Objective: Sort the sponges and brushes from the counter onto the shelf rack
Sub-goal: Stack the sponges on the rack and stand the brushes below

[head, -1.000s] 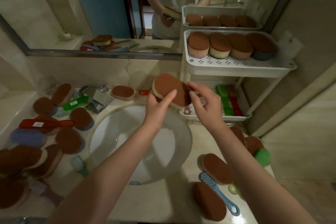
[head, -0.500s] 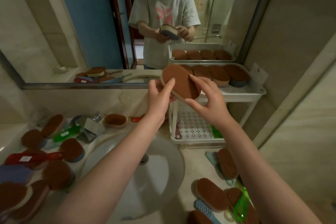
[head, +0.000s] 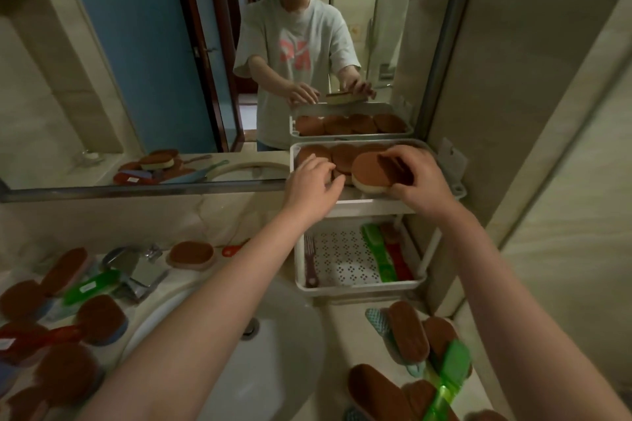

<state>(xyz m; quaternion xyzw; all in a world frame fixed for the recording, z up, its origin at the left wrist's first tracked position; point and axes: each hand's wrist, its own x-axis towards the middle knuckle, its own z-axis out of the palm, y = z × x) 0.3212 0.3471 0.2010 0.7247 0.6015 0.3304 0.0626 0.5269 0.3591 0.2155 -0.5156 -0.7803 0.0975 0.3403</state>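
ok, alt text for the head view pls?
Right hand holds a brown sponge at the rack's top shelf, which has a row of sponges; left hand reaches to that row. Green and red brushes lie on the lower shelf; more sponges and brushes lie on the counter round the sink.

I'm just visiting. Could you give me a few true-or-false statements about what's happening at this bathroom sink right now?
1. The right hand grips a brown-topped sponge above the rack's top tier. True.
2. The top tier holds only brushes. False: it holds sponges.
3. A green brush lies in the lower tier. True.
4. The counter is bare of sponges. False: loose sponges lie left of the sink.
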